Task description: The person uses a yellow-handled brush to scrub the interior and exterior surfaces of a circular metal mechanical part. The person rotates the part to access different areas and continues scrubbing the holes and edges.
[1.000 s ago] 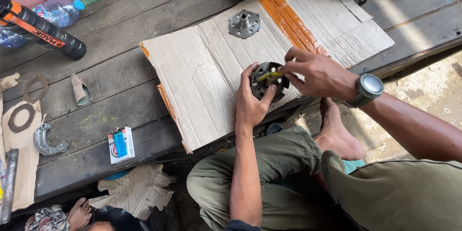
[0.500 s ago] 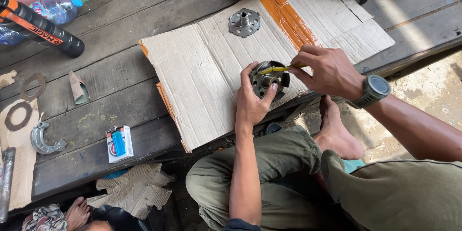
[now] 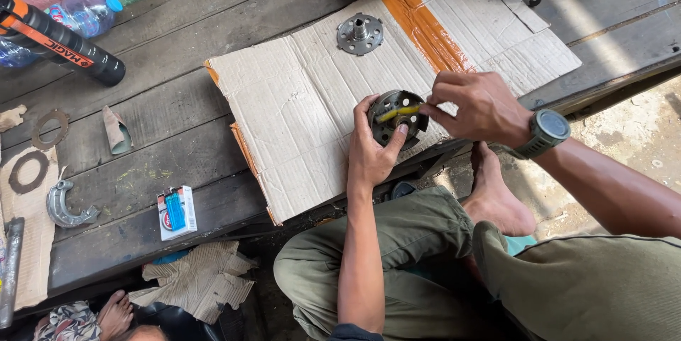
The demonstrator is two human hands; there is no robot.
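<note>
Head view, looking down: person sits w/ knees drawn up at the edge of a dark wooden platform (image 3: 177, 135), working over a flattened cardboard sheet (image 3: 298, 121).

Left hand (image 3: 372, 153) wraps the near side of a round metal drum-like part (image 3: 397, 115), fingers curled shut round its rim, thumb pressed on the face. Part sits on the cardboard's near edge, tilted a bit toward the person.

Right hand (image 3: 479, 107) pinches a thin yellow-handled tool (image 3: 399, 112), prob. a small brush or pick, can't tell which. Fingers closed tight on its end.

Change vs. a sec ago: tool lay at the part's right rim, now it reaches across the middle of the face, and the right hand sits a touch farther right and higher. Left hand's grip looks unchanged. So I'd say the working stroke is running across the part's inside, not done w/ it yet.

Round about: a second holed metal disc w/ centre stub (image 3: 360, 34) farther up the cardboard, well apart. Black-and-orange canister (image 3: 60, 39) and plastic bottle (image 3: 85, 14) top left. Curved metal shoe (image 3: 64, 205) and small box w/ a blue lighter (image 3: 176, 212) on the planks, left.
</note>
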